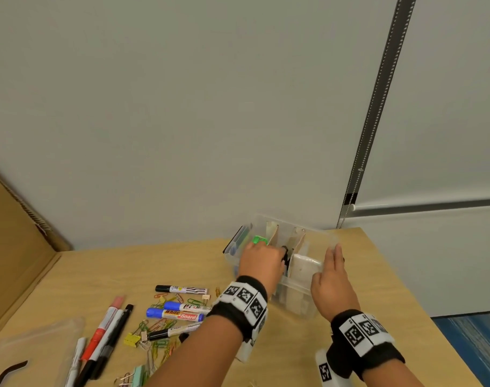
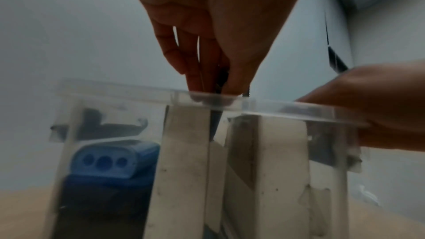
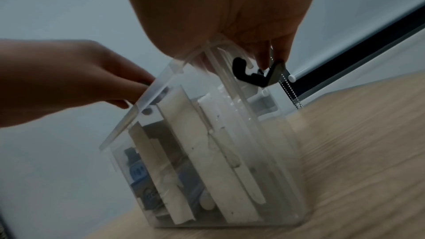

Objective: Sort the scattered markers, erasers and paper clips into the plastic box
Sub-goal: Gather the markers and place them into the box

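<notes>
A clear plastic box (image 1: 294, 300) with cardboard dividers (image 1: 298, 241) stands on the wooden table. My left hand (image 1: 277, 252) reaches in from above and pinches a dark marker (image 1: 285, 256) that points down between two dividers (image 2: 184, 143). The pinch shows close up in the left wrist view, at the box rim (image 2: 115, 88). My right hand (image 1: 334, 255) grips the box's right end, its fingers curled over the rim beside a black latch (image 3: 250, 75). A blue eraser (image 2: 108, 159) sits in the box's left compartment.
Left of the box lie several markers, among them a black-capped one (image 1: 182, 289), a blue one (image 1: 176, 314) and a red one (image 1: 104, 328), amid coloured paper clips (image 1: 154, 328) and a yellow binder clip (image 1: 132, 339). The clear lid (image 1: 34, 356) lies front left. Cardboard (image 1: 14, 247) leans at the left.
</notes>
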A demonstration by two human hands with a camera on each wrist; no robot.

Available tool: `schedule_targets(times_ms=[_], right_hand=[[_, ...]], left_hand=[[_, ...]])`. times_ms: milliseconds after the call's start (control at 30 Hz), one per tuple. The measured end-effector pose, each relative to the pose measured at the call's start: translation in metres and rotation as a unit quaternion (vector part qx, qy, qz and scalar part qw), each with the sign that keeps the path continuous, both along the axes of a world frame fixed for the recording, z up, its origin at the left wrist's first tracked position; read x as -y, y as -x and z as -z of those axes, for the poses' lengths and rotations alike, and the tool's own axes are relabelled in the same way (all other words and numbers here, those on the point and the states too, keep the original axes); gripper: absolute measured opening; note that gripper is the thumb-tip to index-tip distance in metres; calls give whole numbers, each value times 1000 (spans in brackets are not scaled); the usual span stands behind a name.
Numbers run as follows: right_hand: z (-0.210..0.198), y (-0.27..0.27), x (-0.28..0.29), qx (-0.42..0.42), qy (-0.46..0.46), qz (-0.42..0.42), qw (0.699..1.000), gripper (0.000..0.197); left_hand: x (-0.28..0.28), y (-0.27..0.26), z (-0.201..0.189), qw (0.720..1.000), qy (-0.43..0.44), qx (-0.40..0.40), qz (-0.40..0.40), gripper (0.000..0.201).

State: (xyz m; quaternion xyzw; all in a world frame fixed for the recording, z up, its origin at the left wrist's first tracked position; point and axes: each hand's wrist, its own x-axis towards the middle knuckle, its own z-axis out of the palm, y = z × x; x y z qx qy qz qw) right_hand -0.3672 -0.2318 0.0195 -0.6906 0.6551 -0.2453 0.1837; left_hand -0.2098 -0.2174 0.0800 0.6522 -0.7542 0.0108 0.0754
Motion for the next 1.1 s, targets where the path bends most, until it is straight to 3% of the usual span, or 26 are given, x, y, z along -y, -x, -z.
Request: schedule_targets(times_ms=[100, 233, 500, 633, 733, 867, 933, 1000, 1100], right_hand=[[0, 0, 1, -1, 2, -2, 1000, 64], [2, 0, 2, 0, 2, -2, 1000, 64], [2, 2, 4, -10, -3, 0, 1000, 63], [-1, 3, 2, -39, -14, 4, 999, 61], [-8, -2, -12, -80, 51, 6, 996, 61], [-19, -31, -53, -70, 212, -88, 971, 44], [-20, -52, -76, -63, 223, -170, 958, 24], [-16, -75, -94, -82, 154, -260, 950, 10], [2, -109, -114, -118, -25, -357, 926, 16]], left_hand=[[19, 6, 5, 994, -84, 65, -20, 31], [27, -3, 9, 991, -128, 30, 17, 40], [-17, -43, -1, 979, -4, -205, 19, 37], [-56, -79, 6, 967, 29, -253, 6, 32], [-91, -116, 17, 969, 53, -239, -31, 29], [-140, -166, 42, 971, 27, -204, -124, 26], [-155, -180, 55, 971, -16, -181, -154, 27], [-160, -186, 66, 976, -59, -142, -153, 30], [-151, -182, 78, 982, -105, -90, -128, 36]])
